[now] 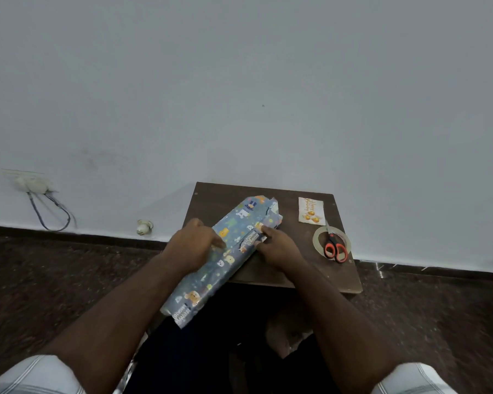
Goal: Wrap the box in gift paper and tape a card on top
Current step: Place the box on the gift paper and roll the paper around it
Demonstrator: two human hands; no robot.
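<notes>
A small dark wooden bench (310,268) stands against a pale wall (239,81). Across it, slanting from the far middle toward the near left and overhanging the near edge, lies the box (225,251), covered in blue gift paper with cartoon animals. The left hand (195,244) rests on the paper on the left side, fingers bent down onto it; whether its grip pinches anything I cannot tell. The right hand (276,247) has a narrow grip on the paper's edge along the seam on top, between thumb and forefinger. At the bench's far right corner lies the card (312,211). Nearer, just beside it, red-handled scissors (335,247) lie across a roll of tape (319,237)
</notes>
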